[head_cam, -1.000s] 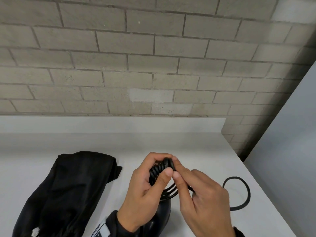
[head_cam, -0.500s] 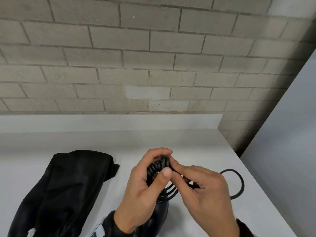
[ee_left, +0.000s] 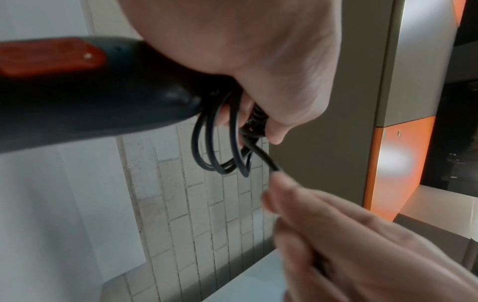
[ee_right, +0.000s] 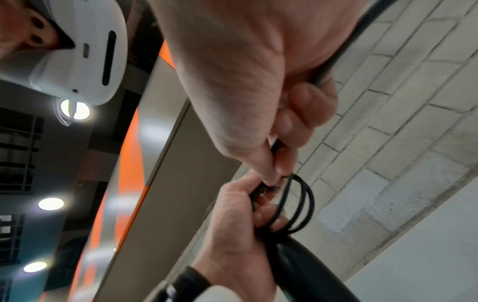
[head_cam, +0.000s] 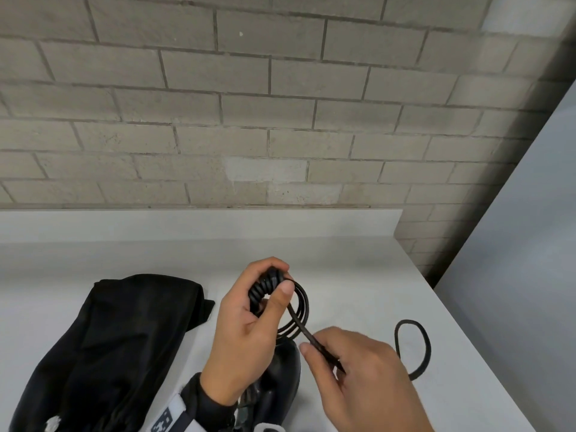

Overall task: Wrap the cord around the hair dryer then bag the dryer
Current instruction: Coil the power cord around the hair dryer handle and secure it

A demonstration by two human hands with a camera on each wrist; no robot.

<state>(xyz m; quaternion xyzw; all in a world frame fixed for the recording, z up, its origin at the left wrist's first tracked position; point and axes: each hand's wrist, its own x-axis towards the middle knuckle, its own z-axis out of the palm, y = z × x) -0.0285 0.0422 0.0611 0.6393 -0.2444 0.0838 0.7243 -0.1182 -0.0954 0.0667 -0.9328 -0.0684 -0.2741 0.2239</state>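
My left hand [head_cam: 249,332] grips the end of the black hair dryer [head_cam: 280,366] handle, with several loops of black cord [head_cam: 300,307] wound around it. In the left wrist view the dryer [ee_left: 103,98] shows a red panel, and the cord loops [ee_left: 220,143] hang below my fingers. My right hand [head_cam: 358,375] pinches the free cord [head_cam: 308,335] just right of the loops. The rest of the cord forms a loop [head_cam: 414,347] on the table at the right. A black bag [head_cam: 109,347] lies crumpled on the table to the left.
The white table [head_cam: 358,275] meets a low white backsplash and a brick wall [head_cam: 249,120] behind. Its right edge runs diagonally beside a grey panel [head_cam: 530,244]. A wrist camera strap [head_cam: 168,419] sits on my left sleeve.
My right hand has pulled away from the left hand, down and to the right, drawing the cord taut. The left hand still holds the wound handle.
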